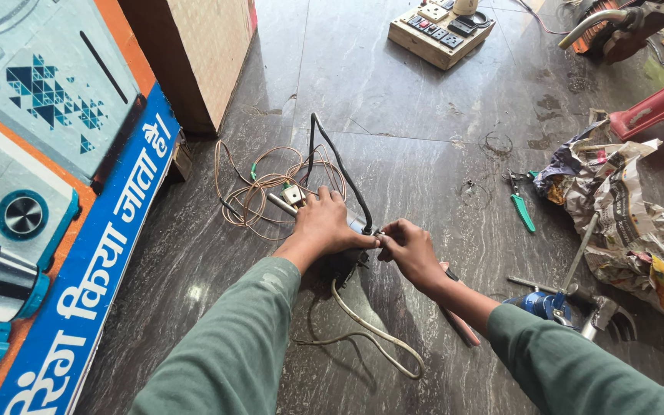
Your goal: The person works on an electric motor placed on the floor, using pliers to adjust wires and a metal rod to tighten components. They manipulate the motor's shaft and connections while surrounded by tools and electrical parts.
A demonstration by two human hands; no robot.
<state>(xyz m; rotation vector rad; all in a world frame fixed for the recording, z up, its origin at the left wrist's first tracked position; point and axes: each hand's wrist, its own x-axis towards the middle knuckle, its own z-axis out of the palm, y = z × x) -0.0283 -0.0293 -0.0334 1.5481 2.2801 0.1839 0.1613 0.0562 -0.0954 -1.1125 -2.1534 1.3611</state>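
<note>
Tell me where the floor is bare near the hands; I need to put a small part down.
Bare floor lies between the cardboard box and the switch board, and in front of the left hand, beside the printed carton. It is crowded by the wire coil, green pliers and newspaper.

I am reaching both arms forward and down, sleeves covering them to the wrists. My left hand (323, 225) is lying palm down, knuckles up, fingers curled and pressing downward, thumb pointing toward the other hand. My right hand (411, 250) is coming in from the right, its wrist bent, fingers pinching together at the tips. The two hands are meeting, thumb tips almost touching
</note>
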